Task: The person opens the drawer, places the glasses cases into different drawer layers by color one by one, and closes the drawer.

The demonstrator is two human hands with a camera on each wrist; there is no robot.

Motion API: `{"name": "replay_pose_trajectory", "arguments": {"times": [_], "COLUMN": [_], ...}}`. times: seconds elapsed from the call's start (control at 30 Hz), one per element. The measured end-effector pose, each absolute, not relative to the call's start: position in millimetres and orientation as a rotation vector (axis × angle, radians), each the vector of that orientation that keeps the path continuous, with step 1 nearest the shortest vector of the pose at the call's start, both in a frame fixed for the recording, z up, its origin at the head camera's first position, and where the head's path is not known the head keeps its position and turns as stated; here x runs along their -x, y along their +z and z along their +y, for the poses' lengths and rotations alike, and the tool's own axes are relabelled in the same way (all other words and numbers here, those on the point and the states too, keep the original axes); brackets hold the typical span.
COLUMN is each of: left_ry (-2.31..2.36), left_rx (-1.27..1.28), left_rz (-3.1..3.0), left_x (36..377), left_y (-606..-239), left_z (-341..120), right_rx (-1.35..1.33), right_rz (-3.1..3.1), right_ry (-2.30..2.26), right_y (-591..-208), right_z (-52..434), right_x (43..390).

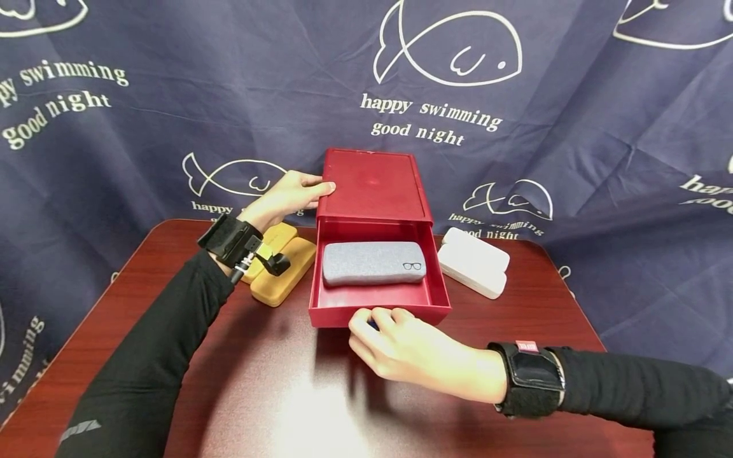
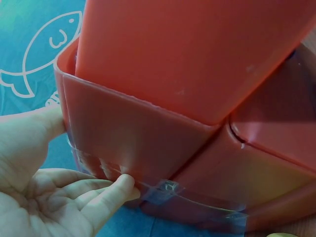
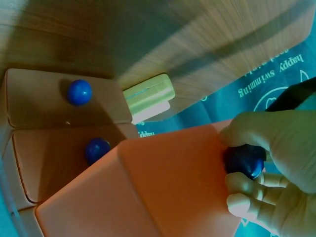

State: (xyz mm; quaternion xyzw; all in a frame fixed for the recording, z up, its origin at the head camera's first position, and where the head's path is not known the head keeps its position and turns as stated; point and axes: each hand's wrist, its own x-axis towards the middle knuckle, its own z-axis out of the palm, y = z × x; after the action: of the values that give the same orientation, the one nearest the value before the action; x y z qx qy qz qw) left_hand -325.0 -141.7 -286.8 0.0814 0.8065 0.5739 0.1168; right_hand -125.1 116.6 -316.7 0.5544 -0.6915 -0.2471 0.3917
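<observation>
A red drawer cabinet [image 1: 372,184] stands at the middle of the table. Its top drawer [image 1: 332,317] is pulled well out toward me, and a grey eyeglass case [image 1: 366,262] with a small glasses print lies inside. My left hand [image 1: 289,197] rests against the cabinet's left side, thumb over the top edge; in the left wrist view its fingers [image 2: 106,200] lie fairly straight against the wall. At the drawer's front, my right hand [image 1: 406,350] pinches the dark blue knob [image 3: 243,160] between thumb and fingers.
Yellow eyeglass cases [image 1: 286,270] lie left of the cabinet, white ones [image 1: 474,259] to its right. Two lower drawers bear blue knobs [image 3: 80,92]. A dark blue printed curtain [image 1: 321,83] hangs behind the wooden table [image 1: 258,394].
</observation>
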Motion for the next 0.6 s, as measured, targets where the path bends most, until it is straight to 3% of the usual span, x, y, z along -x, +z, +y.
{"name": "replay_pose_trajectory", "arguments": {"times": [0.6], "left_ry": [1.675], "left_rx": [-0.254], "left_rz": [2.362], "left_x": [325.0], "left_y": [-286.8], "left_z": [-142.7], "right_rx": [-1.38], "right_rz": [-1.828], "right_ry": [-0.485], "right_y": [-311.1], "right_z": [108.9], "right_x": [139.8]}}
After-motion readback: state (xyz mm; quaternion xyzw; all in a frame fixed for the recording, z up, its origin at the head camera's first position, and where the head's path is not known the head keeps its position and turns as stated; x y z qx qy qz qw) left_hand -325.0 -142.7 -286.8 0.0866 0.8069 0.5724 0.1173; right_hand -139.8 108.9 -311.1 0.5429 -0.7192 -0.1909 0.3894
